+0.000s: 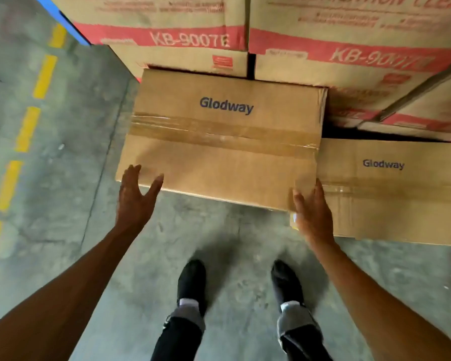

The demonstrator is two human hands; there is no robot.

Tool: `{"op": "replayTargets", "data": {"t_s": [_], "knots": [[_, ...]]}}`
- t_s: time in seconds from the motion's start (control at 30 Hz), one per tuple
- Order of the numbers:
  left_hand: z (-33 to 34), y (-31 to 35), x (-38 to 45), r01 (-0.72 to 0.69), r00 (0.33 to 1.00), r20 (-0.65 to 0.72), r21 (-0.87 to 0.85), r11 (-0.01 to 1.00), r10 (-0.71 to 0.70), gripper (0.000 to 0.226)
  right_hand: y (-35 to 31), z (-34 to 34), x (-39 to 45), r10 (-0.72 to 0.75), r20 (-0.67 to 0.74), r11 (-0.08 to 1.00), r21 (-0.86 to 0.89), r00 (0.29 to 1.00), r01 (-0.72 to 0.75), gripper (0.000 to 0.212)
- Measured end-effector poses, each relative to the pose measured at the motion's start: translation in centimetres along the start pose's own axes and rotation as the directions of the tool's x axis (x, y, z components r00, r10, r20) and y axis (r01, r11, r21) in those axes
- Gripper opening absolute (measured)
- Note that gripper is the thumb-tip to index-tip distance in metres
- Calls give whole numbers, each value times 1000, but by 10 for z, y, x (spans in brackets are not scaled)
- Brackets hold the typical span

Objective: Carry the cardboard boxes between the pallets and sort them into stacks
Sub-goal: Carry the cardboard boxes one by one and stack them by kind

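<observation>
I see a taped Glodway box (pixel 223 138), sealed so its contents are hidden, beside a second Glodway box (pixel 391 188). Left hand (pixel 134 198) and right hand (pixel 313 213) touch its near corners, fingers released.

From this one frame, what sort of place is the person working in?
Most likely a warehouse or storage floor: stacked printed cartons behind, a taped Glodway box in front, and a bare concrete floor with a dashed yellow line.
</observation>
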State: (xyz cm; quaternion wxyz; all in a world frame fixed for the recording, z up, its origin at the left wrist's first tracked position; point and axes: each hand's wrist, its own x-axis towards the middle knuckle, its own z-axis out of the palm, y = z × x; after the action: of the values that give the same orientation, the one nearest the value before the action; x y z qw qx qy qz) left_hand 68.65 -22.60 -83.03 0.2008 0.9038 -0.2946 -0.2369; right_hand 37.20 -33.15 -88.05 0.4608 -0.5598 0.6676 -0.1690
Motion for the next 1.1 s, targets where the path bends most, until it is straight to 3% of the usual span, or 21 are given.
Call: {"op": "replayTargets", "data": {"t_s": [0.1,0.2,0.27,0.37,0.57,0.67,0.8,0.87,1.0,1.1], "knots": [[-3,-26,48,-77,997,-32,-22,997,77,74,0,11,15,-27,-94,1000,6,995,28,56],[-3,-48,82,-34,999,11,-117,993,36,76,9,25,22,16,-234,996,89,972,5,46],[-2,-62,99,-4,998,57,-239,971,18,69,12,31,20,16,-286,991,132,958,23,50],[2,-75,125,98,971,238,-409,908,3,47,16,45,22,4,-391,977,199,920,81,66],[8,-85,132,122,977,215,-612,781,16,19,20,62,35,-5,-358,944,308,934,123,30],[-7,-84,120,125,975,222,-649,750,29,12,12,50,22,22,-340,942,321,940,94,33],[-45,-68,67,86,974,215,-656,749,77,13,2,6,-36,51,-353,945,321,934,70,49],[-69,-53,22,51,975,196,-660,749,106,12,-7,-31,-79,71,-355,945,323,932,51,44],[-129,-15,-104,-31,974,144,-686,727,176,26,-20,-127,-185,16,-384,964,251,923,87,38],[-161,15,-220,-30,953,193,-703,711,232,24,-8,-210,-282,30,-412,971,229,911,71,39]]}}
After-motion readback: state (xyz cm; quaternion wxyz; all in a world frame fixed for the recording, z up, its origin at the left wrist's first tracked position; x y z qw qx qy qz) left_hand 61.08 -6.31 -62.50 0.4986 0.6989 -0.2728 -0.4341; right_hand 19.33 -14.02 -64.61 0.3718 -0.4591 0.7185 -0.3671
